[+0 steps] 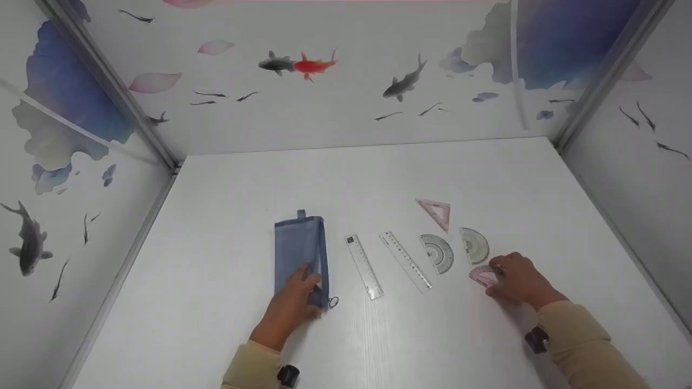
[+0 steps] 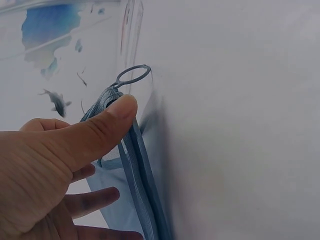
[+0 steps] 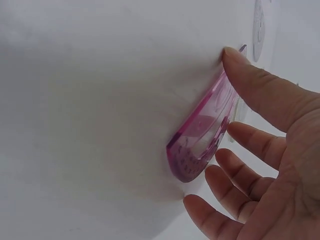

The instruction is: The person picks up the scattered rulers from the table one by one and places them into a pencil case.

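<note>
A blue mesh zipper pouch (image 1: 292, 243) lies left of centre on the table. My left hand (image 1: 294, 302) pinches its near end, the thumb over the zipper edge beside the pull ring (image 2: 134, 74); the other fingers are spread along the pouch. At the right, my right hand (image 1: 519, 278) holds a pink protractor (image 1: 483, 275) between thumb and fingertips. In the right wrist view this pink protractor (image 3: 197, 137) looks tilted, with the thumb at its straight edge and fingers at its curved side. Part of it is hidden by the hand in the head view.
Between the hands lie two clear rulers (image 1: 365, 267) (image 1: 406, 263), and two clear protractors (image 1: 439, 253) (image 1: 476, 246). A pink set square (image 1: 440, 213) lies behind them. White panels printed with fish (image 1: 403, 85) enclose the white table (image 1: 227, 189) at the back and both sides.
</note>
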A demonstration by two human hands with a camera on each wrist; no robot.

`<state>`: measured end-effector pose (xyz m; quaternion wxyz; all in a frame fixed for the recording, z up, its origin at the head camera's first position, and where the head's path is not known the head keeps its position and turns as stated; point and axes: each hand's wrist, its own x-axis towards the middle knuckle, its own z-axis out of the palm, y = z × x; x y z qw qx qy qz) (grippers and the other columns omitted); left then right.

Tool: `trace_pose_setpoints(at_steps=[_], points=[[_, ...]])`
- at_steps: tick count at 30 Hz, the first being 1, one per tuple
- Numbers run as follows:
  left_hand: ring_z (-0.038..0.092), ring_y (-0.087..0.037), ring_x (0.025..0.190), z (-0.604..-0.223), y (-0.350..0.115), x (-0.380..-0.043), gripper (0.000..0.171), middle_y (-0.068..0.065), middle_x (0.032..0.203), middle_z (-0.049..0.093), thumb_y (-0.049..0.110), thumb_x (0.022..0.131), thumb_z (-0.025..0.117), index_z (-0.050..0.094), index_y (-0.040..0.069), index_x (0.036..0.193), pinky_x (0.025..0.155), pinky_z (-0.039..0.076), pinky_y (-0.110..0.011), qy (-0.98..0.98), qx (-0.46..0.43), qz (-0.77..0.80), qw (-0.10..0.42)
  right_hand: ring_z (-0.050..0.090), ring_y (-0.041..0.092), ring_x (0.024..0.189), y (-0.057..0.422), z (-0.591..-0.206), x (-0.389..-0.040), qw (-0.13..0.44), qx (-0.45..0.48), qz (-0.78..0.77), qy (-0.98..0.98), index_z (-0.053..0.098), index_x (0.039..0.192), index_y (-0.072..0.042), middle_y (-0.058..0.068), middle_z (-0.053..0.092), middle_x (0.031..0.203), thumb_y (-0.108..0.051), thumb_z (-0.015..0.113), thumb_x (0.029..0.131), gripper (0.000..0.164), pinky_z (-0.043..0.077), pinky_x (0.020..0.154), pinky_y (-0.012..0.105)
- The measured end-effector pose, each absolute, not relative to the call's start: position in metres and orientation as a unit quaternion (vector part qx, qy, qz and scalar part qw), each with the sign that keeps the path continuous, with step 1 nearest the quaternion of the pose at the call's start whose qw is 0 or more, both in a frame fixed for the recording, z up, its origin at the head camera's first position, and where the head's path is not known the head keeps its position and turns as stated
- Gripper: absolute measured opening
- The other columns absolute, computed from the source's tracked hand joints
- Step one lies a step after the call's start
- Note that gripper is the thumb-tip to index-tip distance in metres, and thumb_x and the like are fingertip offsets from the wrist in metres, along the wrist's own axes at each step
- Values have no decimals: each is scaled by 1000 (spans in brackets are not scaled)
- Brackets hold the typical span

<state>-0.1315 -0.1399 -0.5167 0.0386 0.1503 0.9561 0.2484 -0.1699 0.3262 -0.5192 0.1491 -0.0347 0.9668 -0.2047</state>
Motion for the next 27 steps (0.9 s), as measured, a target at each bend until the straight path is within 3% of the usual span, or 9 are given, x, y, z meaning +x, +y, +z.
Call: trace_pose_setpoints(at_steps=[12, 27], points=[[45, -44, 127, -512, -143, -130, 60, -22, 147, 38, 13, 71, 84, 52, 12, 122, 88, 51, -53, 952, 165, 256, 26, 53, 37, 94, 326, -516, -170, 156, -20, -216, 964, 53, 115, 11, 24, 55, 103, -18, 79, 78, 54, 45, 87, 56], [47, -43, 126, -507, -142, -130, 56, -22, 146, 39, 13, 70, 85, 53, 12, 116, 90, 50, -51, 953, 168, 252, 23, 55, 37, 95, 330, -521, -173, 166, 0, -251, 954, 49, 115, 12, 27, 56, 105, -17, 81, 77, 57, 47, 86, 55]])
